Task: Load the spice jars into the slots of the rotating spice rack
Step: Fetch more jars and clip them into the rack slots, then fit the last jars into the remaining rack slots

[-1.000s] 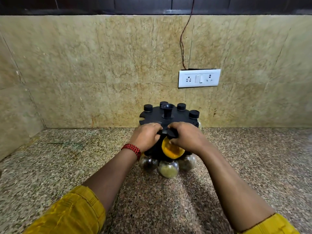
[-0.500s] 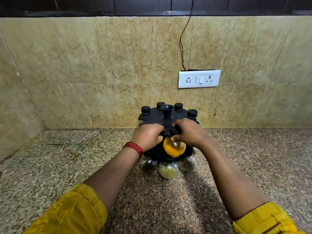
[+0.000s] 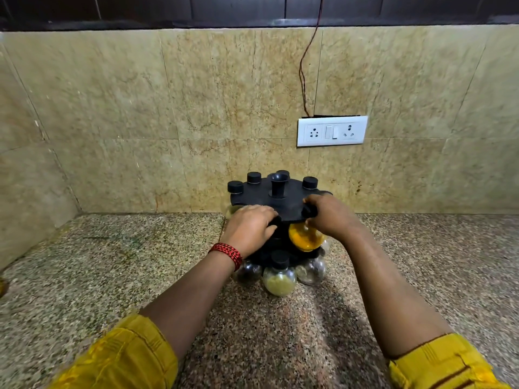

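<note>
The black rotating spice rack [image 3: 283,204] stands on the granite counter against the wall, with a centre post and several black-capped jars hanging along its far rim. My right hand [image 3: 332,217] grips the black cap of a round jar of yellow spice [image 3: 304,238] at the rack's front right edge. My left hand [image 3: 251,227] rests on the front left rim of the top disc and holds it. On the lower tier three round jars sit in front: a dark one [image 3: 248,272], a pale yellow-green one [image 3: 279,279] and a clear one [image 3: 311,272].
The speckled granite counter [image 3: 84,276] runs to both sides and toward me. A tiled wall stands right behind the rack. A white switch and socket plate [image 3: 332,131] sits on the wall up right, with a thin wire [image 3: 304,66] rising from it.
The yellow jar has moved right and up along the rack's front edge with my right hand. My left hand has slid left on the disc. The rack's rear caps have shifted round.
</note>
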